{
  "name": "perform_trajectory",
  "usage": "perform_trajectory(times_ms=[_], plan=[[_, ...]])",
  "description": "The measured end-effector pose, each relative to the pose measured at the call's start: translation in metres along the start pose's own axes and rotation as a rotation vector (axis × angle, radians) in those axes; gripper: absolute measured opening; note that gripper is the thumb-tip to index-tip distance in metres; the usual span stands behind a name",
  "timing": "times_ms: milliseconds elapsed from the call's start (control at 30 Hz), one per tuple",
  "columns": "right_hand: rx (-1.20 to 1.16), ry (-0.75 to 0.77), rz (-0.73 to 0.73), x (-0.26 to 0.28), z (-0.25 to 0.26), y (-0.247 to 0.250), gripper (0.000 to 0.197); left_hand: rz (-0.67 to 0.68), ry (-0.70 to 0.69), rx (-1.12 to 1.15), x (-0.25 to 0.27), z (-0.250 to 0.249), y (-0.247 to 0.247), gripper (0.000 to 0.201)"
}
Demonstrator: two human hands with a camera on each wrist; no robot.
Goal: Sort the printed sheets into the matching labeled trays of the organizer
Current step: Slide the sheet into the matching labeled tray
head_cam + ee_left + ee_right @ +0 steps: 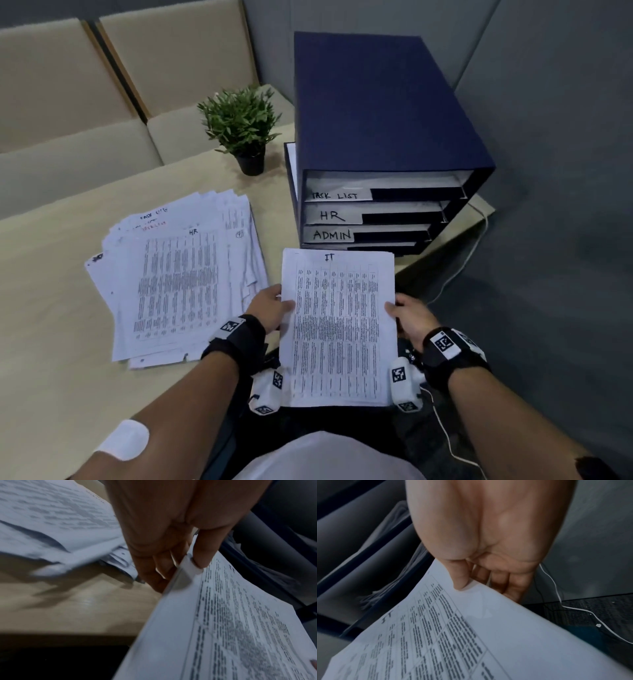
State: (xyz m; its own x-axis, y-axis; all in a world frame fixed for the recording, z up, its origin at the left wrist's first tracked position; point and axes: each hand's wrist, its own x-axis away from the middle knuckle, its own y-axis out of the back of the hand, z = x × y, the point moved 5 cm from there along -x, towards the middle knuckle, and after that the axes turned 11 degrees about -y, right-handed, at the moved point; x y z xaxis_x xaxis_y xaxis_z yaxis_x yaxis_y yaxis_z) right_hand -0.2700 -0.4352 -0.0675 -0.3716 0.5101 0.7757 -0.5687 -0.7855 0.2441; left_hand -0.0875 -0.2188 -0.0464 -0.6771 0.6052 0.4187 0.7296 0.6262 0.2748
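Between my hands, left hand (pixel 272 310) and right hand (pixel 409 317) pinch the IT sheet (pixel 339 329) by its side edges, just before the organizer (pixel 383 137); beyond the table (pixel 51 274) edge.

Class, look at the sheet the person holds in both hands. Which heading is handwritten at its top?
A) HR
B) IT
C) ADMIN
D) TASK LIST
B: the held sheet, pinched at its edges by the left hand and the right hand, bears "IT" at its top in the head view.
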Motion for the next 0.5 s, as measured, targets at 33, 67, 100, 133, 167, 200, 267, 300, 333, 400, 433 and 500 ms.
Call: perform_trajectory(times_ms=[33, 67, 100, 133, 167, 200, 267, 300, 333, 400, 433, 500], plan=[[-0.003, 0.003, -0.006, -0.004, 0.000, 0.008, 0.016, 0.006, 0.004, -0.003, -0.002, -0.002, -0.008, 0.031], [-0.008, 0.006, -0.007, -0.008, 0.000, 0.017, 0.017, 0.013, 0.009, -0.006, -0.005, -0.005, -0.016, 0.031], [-0.004, 0.004, -0.010, -0.012, 0.001, 0.026, 0.018, 0.017, 0.013, -0.008, -0.008, -0.006, -0.025, 0.030], [-0.007, 0.001, -0.013, -0.014, 0.001, 0.031, 0.019, 0.024, 0.017, -0.016, -0.009, -0.007, -0.030, 0.029], [-0.006, -0.002, -0.015, -0.017, 0.003, 0.037, 0.019, 0.024, 0.017, -0.021, -0.010, -0.008, -0.036, 0.028], [-0.005, -0.001, -0.017, -0.020, 0.004, 0.042, 0.019, 0.019, 0.016, -0.022, -0.012, -0.008, -0.041, 0.027], [-0.025, 0.008, -0.016, -0.026, 0.008, 0.051, 0.019, -0.002, 0.017, 0.001, -0.016, -0.011, -0.049, 0.027], [-0.038, 0.012, -0.020, -0.029, 0.012, 0.054, 0.019, -0.013, 0.024, 0.027, -0.017, -0.013, -0.051, 0.026], [-0.054, 0.019, -0.024, -0.032, 0.015, 0.057, 0.019, -0.027, 0.036, 0.058, -0.018, -0.014, -0.053, 0.024], [-0.078, 0.034, -0.013, -0.038, 0.026, 0.060, 0.019, -0.049, 0.056, 0.108, -0.018, -0.018, -0.056, 0.019], [-0.083, 0.046, -0.009, -0.040, 0.032, 0.060, 0.019, -0.046, 0.058, 0.102, -0.018, -0.018, -0.056, 0.019], [-0.100, 0.074, -0.004, -0.045, 0.045, 0.060, 0.017, -0.040, 0.043, 0.067, -0.019, -0.019, -0.057, 0.021]])
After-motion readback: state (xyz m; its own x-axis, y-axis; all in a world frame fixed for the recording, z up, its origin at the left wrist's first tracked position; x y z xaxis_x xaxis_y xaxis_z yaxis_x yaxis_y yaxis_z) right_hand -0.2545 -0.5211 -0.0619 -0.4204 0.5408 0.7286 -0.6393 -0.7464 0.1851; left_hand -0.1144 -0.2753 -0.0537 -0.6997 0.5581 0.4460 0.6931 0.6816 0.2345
